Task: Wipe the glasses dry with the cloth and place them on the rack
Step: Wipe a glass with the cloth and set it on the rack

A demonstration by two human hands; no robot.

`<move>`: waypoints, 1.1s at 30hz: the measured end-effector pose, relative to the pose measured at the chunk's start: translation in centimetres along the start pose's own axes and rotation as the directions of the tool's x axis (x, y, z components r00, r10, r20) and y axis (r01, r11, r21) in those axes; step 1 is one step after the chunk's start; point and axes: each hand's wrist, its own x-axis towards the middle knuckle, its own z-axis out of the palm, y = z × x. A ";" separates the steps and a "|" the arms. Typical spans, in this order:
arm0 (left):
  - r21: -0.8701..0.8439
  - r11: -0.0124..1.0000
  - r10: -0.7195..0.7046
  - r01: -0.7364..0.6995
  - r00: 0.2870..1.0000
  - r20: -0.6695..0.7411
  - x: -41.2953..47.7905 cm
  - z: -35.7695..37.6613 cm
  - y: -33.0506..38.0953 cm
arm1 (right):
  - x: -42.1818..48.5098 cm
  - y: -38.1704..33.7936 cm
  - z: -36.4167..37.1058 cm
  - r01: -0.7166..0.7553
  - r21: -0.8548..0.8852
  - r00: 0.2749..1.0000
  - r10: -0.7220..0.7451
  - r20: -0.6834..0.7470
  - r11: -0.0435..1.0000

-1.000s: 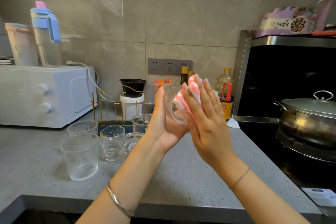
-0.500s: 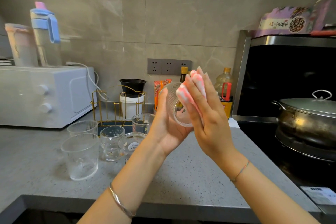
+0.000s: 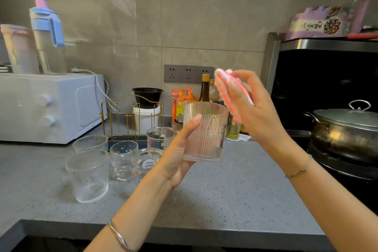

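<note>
Gripping glass (image 3: 204,135) upright in left hand (image 3: 176,161), thumb across its front, held in air right of rack (image 3: 131,116). Clutching folded pink-white cloth (image 3: 231,92) in right hand (image 3: 255,108), farther right of rack and higher; contact with glass unclear. Counting five more glasses (image 3: 90,174) just in front of rack.

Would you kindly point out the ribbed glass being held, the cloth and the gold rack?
ribbed glass (image 3: 205,135), head view, front wall.
cloth (image 3: 224,83), head view, striped upper fold.
gold rack (image 3: 131,138), head view, dark base tray.
</note>
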 end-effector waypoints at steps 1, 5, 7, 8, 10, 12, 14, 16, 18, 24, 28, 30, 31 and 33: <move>0.002 1.000 0.000 0.000 1.000 -0.002 0.0 0.0 0.1 | 0.1 0.1 -0.1 -0.038 -0.049 0.998 0.040 0.049 0.998; -0.018 1.000 0.010 -0.011 1.000 -0.018 0.2 -0.1 0.4 | -0.3 0.6 -0.4 -0.139 -0.129 0.938 0.172 0.300 0.982; -0.019 1.000 0.009 -0.009 1.000 -0.013 0.1 -0.2 0.6 | -0.2 0.7 -0.8 -0.213 -0.074 0.913 0.225 0.339 0.974; -0.023 1.000 0.006 -0.006 1.000 -0.006 0.1 -0.2 0.7 | -0.1 0.8 -1.1 -0.228 -0.068 0.912 0.237 0.334 0.971; -0.026 1.000 -0.001 0.001 1.000 0.022 0.0 -0.1 0.9 | 0.2 0.8 -1.5 -0.153 -0.150 0.914 0.198 0.355 0.977; -0.062 0.998 -0.003 0.007 0.998 0.064 0.1 0.0 1.0 | 0.4 0.7 -1.6 -0.086 -0.191 0.897 0.160 0.413 0.978; -0.142 0.990 -0.010 0.026 0.994 0.109 0.1 0.1 1.2 | 0.3 0.7 -1.5 -0.073 -0.158 0.909 0.131 0.396 0.985; -0.204 0.977 -0.025 0.060 0.985 0.170 0.2 0.3 1.3 | 0.3 1.1 -1.1 -0.050 -0.120 0.940 0.088 0.330 0.992; -0.221 0.971 -0.041 0.092 0.973 0.228 0.2 0.6 1.4 | 0.1 1.2 -0.6 -0.044 -0.077 0.958 0.063 0.279 0.996; 0.000 0.997 -0.072 0.072 0.985 0.155 0.2 0.7 1.5 | -0.5 1.8 0.3 0.011 0.006 0.993 -0.012 0.119 1.000; 0.575 0.817 -0.002 -0.034 0.998 0.062 -0.9 2.0 3.0 | -0.2 2.2 0.1 0.082 -0.042 0.996 -0.083 -0.023 0.996; 0.747 0.654 0.157 -0.121 0.987 0.022 -1.0 2.6 2.6 | -0.1 2.5 0.3 0.115 -0.118 0.992 -0.121 -0.046 0.986; 0.775 0.616 0.221 -0.144 0.975 0.005 -1.0 2.8 2.4 | 0.0 2.6 0.5 0.118 -0.147 0.991 -0.127 -0.050 0.982; 0.781 0.599 0.299 -0.177 0.954 -0.014 -0.8 2.6 1.8 | 0.0 2.7 0.9 0.110 -0.168 0.991 -0.121 -0.057 0.980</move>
